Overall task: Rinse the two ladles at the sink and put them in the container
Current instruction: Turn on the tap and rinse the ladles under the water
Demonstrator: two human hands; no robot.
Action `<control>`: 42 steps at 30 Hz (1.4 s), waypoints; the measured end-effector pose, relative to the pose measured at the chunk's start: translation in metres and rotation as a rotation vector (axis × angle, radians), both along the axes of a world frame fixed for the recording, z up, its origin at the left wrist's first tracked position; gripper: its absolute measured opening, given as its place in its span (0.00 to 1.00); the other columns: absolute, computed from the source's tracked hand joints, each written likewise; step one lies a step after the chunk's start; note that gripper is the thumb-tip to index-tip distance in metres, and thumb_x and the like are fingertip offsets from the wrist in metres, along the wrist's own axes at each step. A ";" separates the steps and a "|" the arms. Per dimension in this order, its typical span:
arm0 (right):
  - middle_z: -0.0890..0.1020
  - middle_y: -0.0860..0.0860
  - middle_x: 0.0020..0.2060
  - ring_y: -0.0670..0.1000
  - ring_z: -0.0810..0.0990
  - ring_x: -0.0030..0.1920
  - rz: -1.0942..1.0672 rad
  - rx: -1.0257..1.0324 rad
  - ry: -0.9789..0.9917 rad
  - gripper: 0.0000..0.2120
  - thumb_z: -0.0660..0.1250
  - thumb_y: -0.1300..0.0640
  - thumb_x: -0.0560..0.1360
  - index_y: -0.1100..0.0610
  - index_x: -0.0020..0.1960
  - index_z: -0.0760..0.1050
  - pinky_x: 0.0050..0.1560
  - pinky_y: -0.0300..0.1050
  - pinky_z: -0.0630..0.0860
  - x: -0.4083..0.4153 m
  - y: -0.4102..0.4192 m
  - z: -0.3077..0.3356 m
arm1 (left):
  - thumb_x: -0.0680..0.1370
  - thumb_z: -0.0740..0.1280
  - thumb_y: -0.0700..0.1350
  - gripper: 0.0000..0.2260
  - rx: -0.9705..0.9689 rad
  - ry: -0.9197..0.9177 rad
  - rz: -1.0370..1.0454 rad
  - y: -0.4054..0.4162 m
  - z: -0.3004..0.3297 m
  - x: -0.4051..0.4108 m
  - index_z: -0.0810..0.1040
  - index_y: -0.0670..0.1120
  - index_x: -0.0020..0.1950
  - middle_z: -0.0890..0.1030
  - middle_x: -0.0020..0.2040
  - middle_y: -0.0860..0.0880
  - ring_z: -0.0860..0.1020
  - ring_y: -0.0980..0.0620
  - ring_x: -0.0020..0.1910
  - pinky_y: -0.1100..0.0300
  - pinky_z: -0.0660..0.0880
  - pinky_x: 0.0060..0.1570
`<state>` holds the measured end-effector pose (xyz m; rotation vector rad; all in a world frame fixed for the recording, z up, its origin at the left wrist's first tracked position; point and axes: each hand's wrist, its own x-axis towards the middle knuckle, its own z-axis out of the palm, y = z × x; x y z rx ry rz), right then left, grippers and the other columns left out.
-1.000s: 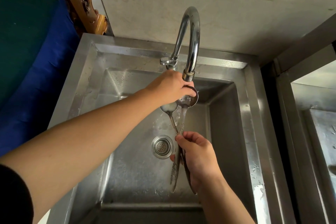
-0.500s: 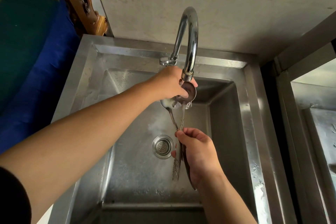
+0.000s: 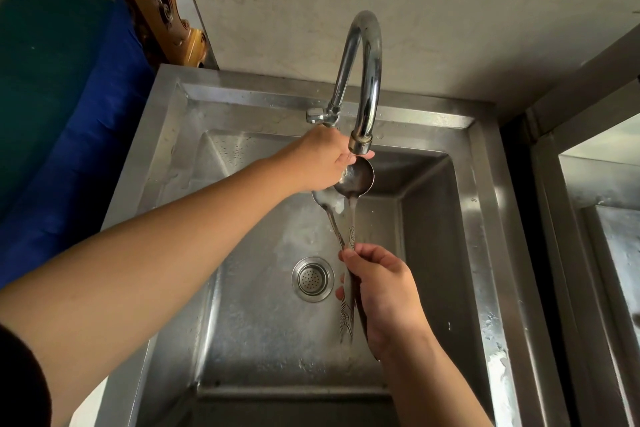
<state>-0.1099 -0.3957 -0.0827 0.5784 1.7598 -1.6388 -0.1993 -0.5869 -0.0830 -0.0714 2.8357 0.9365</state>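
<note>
Steel ladles (image 3: 349,191) under gooseneck spout (image 3: 361,144), bowls up so water sheets down into sink (image 3: 460,236). I read right hand (image 3: 384,295) fisted round both handles; left hand (image 3: 322,163) fingers rubbing bowls. Container unseen.

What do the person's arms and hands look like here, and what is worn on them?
Both forearms are bare. The left arm shows a dark sleeve only at the bottom-left edge of the picture. The right arm shows no sleeve within the picture. The left hand and right hand are bare: no gloves, rings, watch or bracelet visible.
</note>
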 end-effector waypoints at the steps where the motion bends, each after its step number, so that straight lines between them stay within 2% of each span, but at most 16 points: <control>1: 0.84 0.54 0.34 0.49 0.77 0.26 -0.016 -0.016 -0.007 0.04 0.72 0.63 0.74 0.59 0.41 0.82 0.30 0.45 0.79 -0.001 0.000 0.001 | 0.81 0.61 0.37 0.12 0.020 0.009 0.004 -0.001 0.001 0.000 0.83 0.38 0.57 0.82 0.37 0.41 0.74 0.49 0.31 0.51 0.77 0.39; 3: 0.84 0.56 0.37 0.49 0.77 0.27 -0.040 -0.046 -0.016 0.05 0.71 0.64 0.75 0.58 0.40 0.81 0.28 0.44 0.78 -0.002 -0.001 0.003 | 0.76 0.66 0.36 0.17 0.113 0.018 -0.006 -0.001 0.005 0.002 0.83 0.48 0.62 0.78 0.30 0.50 0.71 0.54 0.27 0.57 0.74 0.36; 6: 0.83 0.57 0.38 0.49 0.76 0.27 -0.051 -0.081 -0.023 0.07 0.70 0.65 0.75 0.59 0.39 0.81 0.27 0.44 0.78 -0.004 -0.002 0.007 | 0.68 0.79 0.43 0.31 0.230 -0.033 -0.018 -0.001 0.001 0.004 0.77 0.58 0.69 0.85 0.51 0.53 0.81 0.58 0.43 0.63 0.77 0.49; 8: 0.82 0.57 0.37 0.49 0.76 0.26 -0.050 -0.089 -0.027 0.07 0.70 0.66 0.76 0.59 0.39 0.80 0.28 0.45 0.78 -0.003 -0.002 0.009 | 0.64 0.82 0.45 0.32 0.275 -0.045 0.008 -0.001 -0.006 0.002 0.78 0.60 0.66 0.85 0.54 0.53 0.79 0.64 0.43 0.67 0.76 0.47; 10: 0.82 0.57 0.37 0.49 0.77 0.26 -0.033 -0.089 -0.034 0.07 0.70 0.66 0.76 0.60 0.39 0.81 0.28 0.44 0.79 0.000 -0.002 0.010 | 0.62 0.83 0.45 0.27 0.298 -0.025 0.057 0.000 -0.009 -0.001 0.82 0.60 0.59 0.86 0.49 0.53 0.80 0.63 0.38 0.65 0.78 0.43; 13: 0.82 0.56 0.34 0.48 0.78 0.26 -0.023 -0.125 -0.060 0.09 0.70 0.66 0.75 0.58 0.37 0.81 0.27 0.43 0.78 0.007 -0.004 0.011 | 0.67 0.81 0.45 0.16 0.301 0.049 0.127 0.003 -0.009 -0.001 0.87 0.54 0.53 0.87 0.44 0.55 0.83 0.61 0.39 0.61 0.81 0.47; 16: 0.83 0.55 0.34 0.48 0.79 0.26 -0.041 -0.124 -0.056 0.11 0.71 0.65 0.75 0.56 0.35 0.82 0.28 0.43 0.79 0.007 -0.004 0.011 | 0.75 0.75 0.45 0.07 0.290 0.085 0.130 0.005 -0.007 -0.002 0.87 0.41 0.49 0.87 0.52 0.56 0.83 0.56 0.41 0.56 0.78 0.47; 18: 0.85 0.54 0.35 0.48 0.79 0.28 -0.040 -0.092 -0.035 0.09 0.71 0.64 0.75 0.56 0.37 0.82 0.29 0.44 0.79 0.003 -0.002 0.010 | 0.79 0.70 0.43 0.05 0.284 0.067 0.107 0.003 -0.008 0.000 0.85 0.46 0.49 0.87 0.53 0.53 0.76 0.53 0.41 0.56 0.72 0.45; 19: 0.85 0.55 0.36 0.48 0.80 0.28 -0.038 -0.079 -0.022 0.07 0.72 0.64 0.75 0.57 0.38 0.83 0.29 0.44 0.79 0.001 0.000 0.010 | 0.80 0.68 0.42 0.08 0.281 0.063 0.107 0.002 -0.007 0.002 0.86 0.47 0.54 0.87 0.48 0.51 0.74 0.55 0.39 0.56 0.71 0.44; 22: 0.84 0.55 0.35 0.49 0.79 0.28 -0.068 -0.070 0.003 0.06 0.72 0.65 0.75 0.58 0.39 0.82 0.31 0.47 0.81 -0.003 0.004 0.010 | 0.81 0.64 0.42 0.10 0.362 0.055 0.158 -0.004 -0.008 0.009 0.82 0.38 0.54 0.79 0.34 0.57 0.73 0.62 0.33 0.57 0.74 0.43; 25: 0.83 0.53 0.33 0.49 0.79 0.28 -0.099 -0.076 0.016 0.06 0.71 0.65 0.75 0.59 0.40 0.81 0.30 0.46 0.82 -0.007 0.011 0.011 | 0.81 0.63 0.42 0.10 0.502 0.041 0.246 -0.006 -0.007 0.019 0.84 0.47 0.56 0.87 0.49 0.58 0.82 0.63 0.47 0.68 0.73 0.52; 27: 0.83 0.52 0.31 0.48 0.79 0.27 -0.105 -0.077 0.027 0.07 0.71 0.65 0.75 0.59 0.39 0.81 0.29 0.44 0.82 -0.009 0.015 0.011 | 0.80 0.64 0.41 0.10 0.507 0.034 0.249 -0.007 -0.010 0.028 0.83 0.54 0.53 0.84 0.51 0.61 0.79 0.68 0.38 0.80 0.69 0.42; 29: 0.83 0.52 0.30 0.48 0.79 0.27 -0.103 -0.075 0.034 0.07 0.71 0.65 0.75 0.58 0.39 0.82 0.29 0.43 0.81 -0.009 0.019 0.011 | 0.78 0.69 0.44 0.10 0.506 -0.018 0.262 -0.007 -0.017 0.035 0.83 0.55 0.57 0.86 0.48 0.57 0.78 0.71 0.34 0.75 0.70 0.41; 32: 0.83 0.53 0.31 0.48 0.80 0.28 -0.074 -0.070 0.043 0.09 0.72 0.63 0.75 0.55 0.36 0.84 0.31 0.44 0.81 -0.008 0.022 0.011 | 0.70 0.79 0.50 0.24 0.500 -0.074 0.243 -0.002 -0.024 0.044 0.80 0.53 0.65 0.86 0.47 0.56 0.82 0.65 0.42 0.63 0.77 0.49; 36: 0.83 0.52 0.29 0.48 0.81 0.29 -0.044 -0.066 0.057 0.08 0.73 0.62 0.74 0.55 0.37 0.84 0.32 0.45 0.82 -0.001 0.018 0.011 | 0.59 0.84 0.54 0.28 0.386 0.059 0.326 0.010 -0.033 0.051 0.78 0.55 0.56 0.82 0.42 0.60 0.79 0.66 0.38 0.71 0.73 0.38; 42: 0.86 0.54 0.33 0.51 0.86 0.34 -0.053 -0.067 0.083 0.08 0.72 0.63 0.75 0.56 0.38 0.84 0.30 0.43 0.80 0.010 0.013 0.012 | 0.56 0.84 0.54 0.26 0.287 0.169 0.469 0.019 -0.040 0.048 0.73 0.47 0.42 0.76 0.35 0.55 0.70 0.60 0.31 0.67 0.66 0.31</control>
